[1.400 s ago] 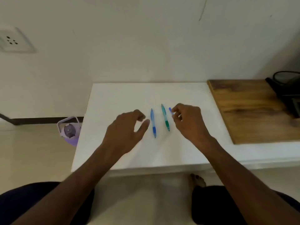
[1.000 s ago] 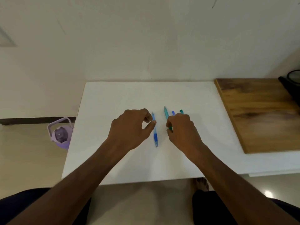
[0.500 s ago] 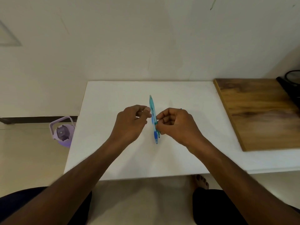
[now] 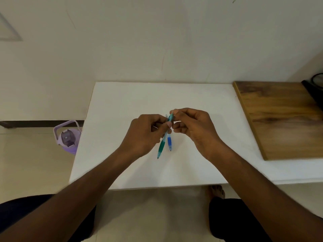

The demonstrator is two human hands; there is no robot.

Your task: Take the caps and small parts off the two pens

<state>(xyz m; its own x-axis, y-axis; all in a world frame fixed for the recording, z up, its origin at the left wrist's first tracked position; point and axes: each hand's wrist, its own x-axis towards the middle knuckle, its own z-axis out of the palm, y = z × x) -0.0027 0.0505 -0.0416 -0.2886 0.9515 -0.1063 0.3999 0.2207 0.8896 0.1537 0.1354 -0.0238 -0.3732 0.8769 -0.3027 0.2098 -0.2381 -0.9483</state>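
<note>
Both hands meet above the white worktop [image 4: 122, 154], the left hand [image 4: 143, 135] and the right hand [image 4: 194, 128] each with fingers curled tight on the green pen [image 4: 162, 145] and blue pen [image 4: 169, 140], keeping them bunched side by side.

A wooden board [image 4: 283, 119] lies on the white table [image 4: 122, 105] (right side); purple bottle [image 4: 67, 137] on floor.

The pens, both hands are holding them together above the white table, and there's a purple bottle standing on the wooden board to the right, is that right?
Not quite. The head view shows the purple bottle on the floor left of the white table, not on the wooden board. The left hand and right hand do hold the pens together above the table.
</note>
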